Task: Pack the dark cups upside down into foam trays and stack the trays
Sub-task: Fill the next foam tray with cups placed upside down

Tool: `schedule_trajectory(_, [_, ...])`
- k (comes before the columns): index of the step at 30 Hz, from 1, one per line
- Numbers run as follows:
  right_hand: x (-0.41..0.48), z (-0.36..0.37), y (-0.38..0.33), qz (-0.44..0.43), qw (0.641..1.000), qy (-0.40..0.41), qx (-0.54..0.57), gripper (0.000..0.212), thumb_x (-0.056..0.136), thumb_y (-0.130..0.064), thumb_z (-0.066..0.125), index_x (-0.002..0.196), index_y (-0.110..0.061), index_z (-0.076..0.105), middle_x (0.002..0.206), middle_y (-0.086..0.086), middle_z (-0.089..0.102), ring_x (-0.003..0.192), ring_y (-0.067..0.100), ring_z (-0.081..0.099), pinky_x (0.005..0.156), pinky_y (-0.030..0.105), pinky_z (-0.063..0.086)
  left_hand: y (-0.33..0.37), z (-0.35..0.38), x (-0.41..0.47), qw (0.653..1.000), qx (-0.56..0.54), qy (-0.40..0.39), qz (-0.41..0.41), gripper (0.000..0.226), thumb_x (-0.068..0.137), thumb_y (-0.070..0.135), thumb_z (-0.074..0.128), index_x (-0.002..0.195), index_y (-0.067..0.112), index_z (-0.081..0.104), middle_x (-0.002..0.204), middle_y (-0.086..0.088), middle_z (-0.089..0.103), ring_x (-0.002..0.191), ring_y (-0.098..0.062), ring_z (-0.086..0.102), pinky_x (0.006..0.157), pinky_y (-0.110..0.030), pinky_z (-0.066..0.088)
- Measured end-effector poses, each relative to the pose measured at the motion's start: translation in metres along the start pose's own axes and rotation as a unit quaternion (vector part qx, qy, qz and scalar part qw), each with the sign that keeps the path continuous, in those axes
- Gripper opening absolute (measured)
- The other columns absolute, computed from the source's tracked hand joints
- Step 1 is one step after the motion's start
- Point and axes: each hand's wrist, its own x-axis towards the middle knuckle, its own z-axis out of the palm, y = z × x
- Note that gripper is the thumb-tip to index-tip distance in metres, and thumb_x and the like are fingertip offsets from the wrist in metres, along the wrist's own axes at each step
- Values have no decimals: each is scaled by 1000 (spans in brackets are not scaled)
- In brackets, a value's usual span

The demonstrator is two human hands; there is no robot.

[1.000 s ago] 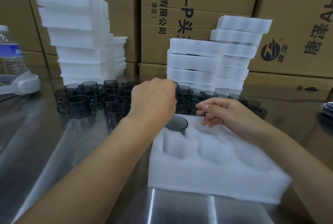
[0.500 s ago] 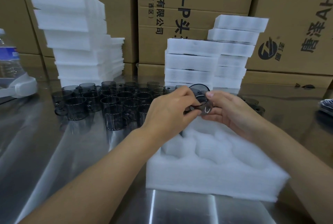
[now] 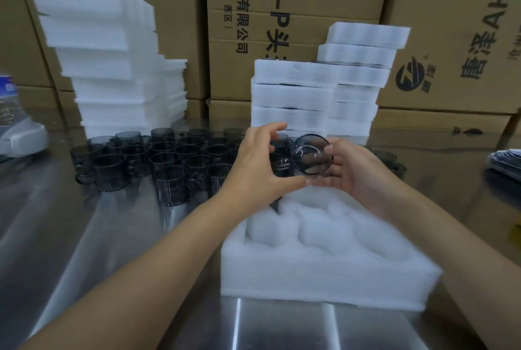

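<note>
While left hand and right hand grip one dark cup, foam tray beneath.

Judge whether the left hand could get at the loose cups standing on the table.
Probably yes: the loose cups stand on the table just beside the left hand, nothing between. It would first have to let go of the dark cup it holds with the right hand.
</note>
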Motion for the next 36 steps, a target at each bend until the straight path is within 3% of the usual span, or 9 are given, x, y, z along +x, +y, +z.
schedule_trajectory(3, [-1,-1,-1,-17,1000,-13,8,34,70,-19,51,96,-16,73,96,10,71,79,23,66,83,45,57,0,0,0,1000,-11,-14,-10,80,64,34,86,129,37,38,119,12,43,103,10,43,76,1,34])
schedule_trajectory(7, [-2,-1,0,-44,998,-37,22,32,84,-8,43,102,-10,69,101,11,70,84,24,66,73,40,56,1,-1,-1,999,-28,-27,-22,75,65,34,85,123,42,39,112,18,48,97,10,47,71,-4,36])
schedule_trajectory(10, [-2,-1,0,-43,997,-42,55,41,90,-2,37,92,-15,75,98,10,70,84,23,66,69,37,57,2,-1,-1,999,-25,-29,-19,70,69,34,83,127,38,44,109,19,50,98,7,49,71,-9,37])
schedule_trajectory(16, [0,0,-1,-34,998,-18,49,28,95,-6,37,99,-12,64,87,5,74,75,21,70,67,35,59,3,-1,-1,998,-39,-27,-35,61,76,38,76,129,33,47,113,15,54,100,0,54,75,-20,41])
schedule_trajectory(19, [-1,0,-1,-37,998,-9,49,21,97,-10,43,101,-11,64,93,7,73,76,23,71,64,33,58,4,-2,-1,998,-33,-33,-44,57,79,42,72,129,33,46,117,13,57,103,-1,55,82,-23,46])
schedule_trajectory(23, [-1,-3,2,-54,998,-11,42,14,89,-19,58,99,-13,66,96,7,73,83,25,71,72,36,59,5,-3,0,997,-25,-43,-54,47,84,39,69,126,33,48,114,16,60,104,-2,58,90,-25,47])
schedule_trajectory(28, [-1,-4,1,-55,997,-24,48,19,85,-13,60,104,-14,63,95,6,73,80,24,70,73,36,59,6,-4,-1,997,-3,-48,-54,38,84,38,68,117,37,50,107,24,57,100,4,55,78,-6,41])
schedule_trajectory(36, [-5,-2,0,-62,997,-24,33,28,90,5,49,113,-6,60,114,18,64,101,32,65,85,47,56,5,-4,-1,998,-6,-49,-48,45,77,35,76,111,43,48,111,23,56,98,6,54,74,-16,44])
